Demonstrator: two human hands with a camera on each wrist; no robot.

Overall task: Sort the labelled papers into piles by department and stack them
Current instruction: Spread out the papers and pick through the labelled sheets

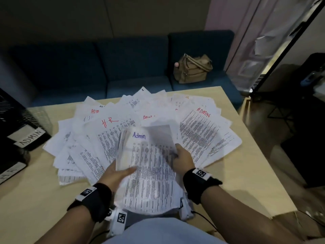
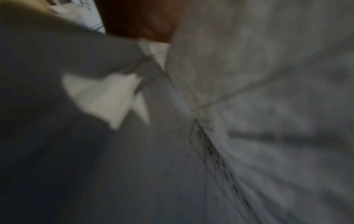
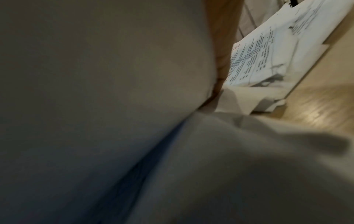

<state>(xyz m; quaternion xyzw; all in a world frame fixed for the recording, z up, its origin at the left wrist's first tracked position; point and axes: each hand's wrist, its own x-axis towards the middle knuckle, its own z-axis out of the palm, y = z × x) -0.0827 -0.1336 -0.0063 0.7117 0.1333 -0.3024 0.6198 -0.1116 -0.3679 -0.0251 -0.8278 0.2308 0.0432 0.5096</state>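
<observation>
A fan of printed white papers point(image 1: 109, 138) covers the middle of the wooden table point(image 1: 246, 173), with handwritten labels such as "H.R" point(image 1: 109, 122) and red "ADMIN" point(image 1: 204, 112). In front of it I hold a stack of papers point(image 1: 149, 173) whose top sheet reads "Admin" in blue. My left hand point(image 1: 119, 173) grips the stack's left edge, thumb on top. My right hand point(image 1: 182, 157) grips its right edge. Both wrist views are blurred and filled with paper point(image 2: 268, 75) close to the lens; the right wrist view shows a printed sheet point(image 3: 268, 53) on the table.
Two black file trays stand at the left, one labelled "ADMIN" point(image 1: 29, 138), one labelled "H R" point(image 1: 8, 173). A blue sofa point(image 1: 88, 67) with a tan bag point(image 1: 192, 68) lies behind the table. Bare tabletop shows at the right and front left.
</observation>
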